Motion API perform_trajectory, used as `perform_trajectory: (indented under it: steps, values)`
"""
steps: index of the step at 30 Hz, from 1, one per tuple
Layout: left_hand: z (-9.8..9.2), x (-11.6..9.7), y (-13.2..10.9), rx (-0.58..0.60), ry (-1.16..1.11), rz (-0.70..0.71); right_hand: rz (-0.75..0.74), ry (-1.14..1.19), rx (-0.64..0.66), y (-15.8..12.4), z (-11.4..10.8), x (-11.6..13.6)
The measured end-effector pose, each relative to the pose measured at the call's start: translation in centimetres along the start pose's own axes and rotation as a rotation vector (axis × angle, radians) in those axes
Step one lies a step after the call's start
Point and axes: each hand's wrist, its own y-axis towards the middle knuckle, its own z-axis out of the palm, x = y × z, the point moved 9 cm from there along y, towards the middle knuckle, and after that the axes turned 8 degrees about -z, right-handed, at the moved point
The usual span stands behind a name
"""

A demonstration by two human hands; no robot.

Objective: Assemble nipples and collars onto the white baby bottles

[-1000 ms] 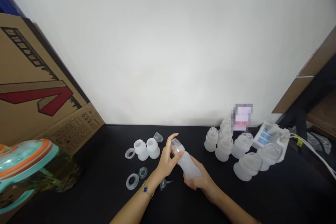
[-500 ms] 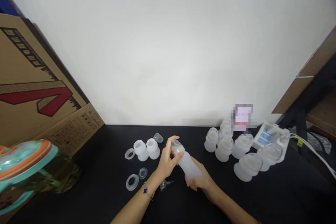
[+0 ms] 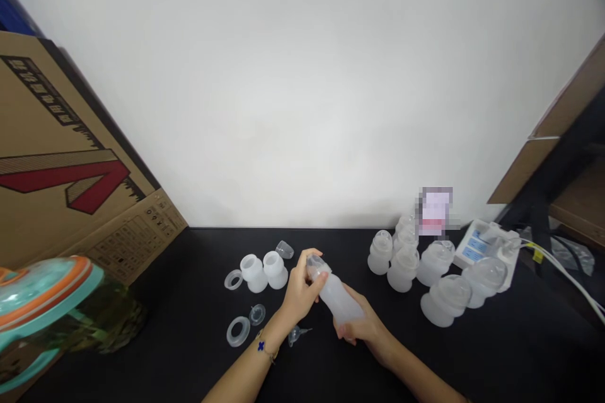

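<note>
A frosted white bottle is tilted between both hands, with its clear cap toward the upper left. My left hand wraps its fingers and thumb round the cap end. Round the bottle's lower body, my right hand is closed. Left of my left hand stand two small open white bottles, with a clear cap lying behind them. White rings and a clear disc-shaped part lie nearby. A clear part with a thin stem rests below my left hand.
Several capped white bottles stand on the right of the black table. Behind them are a power strip with cables and a blurred pink item. At the left are a cardboard box and a teal-lidded jug.
The view has shifted very slightly. Both hands keep their hold on the bottle, and nothing on the table has visibly moved.
</note>
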Motion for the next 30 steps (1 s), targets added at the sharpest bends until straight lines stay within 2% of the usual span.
perform_trajectory:
  steps: [5,14,19,23,27,30]
  values:
    - [-0.1,0.2,-0.1,-0.002,0.018,0.018,-0.001,0.002,0.011,0.0,0.0,-0.2]
    - [0.0,0.0,-0.1,0.014,0.006,0.022,-0.002,0.001,0.025,0.1,0.6,0.9]
    - [0.0,0.1,-0.1,0.019,0.002,0.015,0.004,-0.025,0.012,0.0,0.2,0.5]
    - [0.0,-1.1,-0.4,0.014,0.012,0.046,0.001,-0.058,0.003,-0.2,0.1,0.5]
    - [-0.2,-2.1,-0.4,-0.033,0.045,0.071,-0.052,-0.217,-0.083,-0.6,-0.1,2.2]
    - [-0.3,-1.0,0.1,-0.028,-0.048,-0.020,-0.133,-0.432,-0.163,-1.1,0.1,4.1]
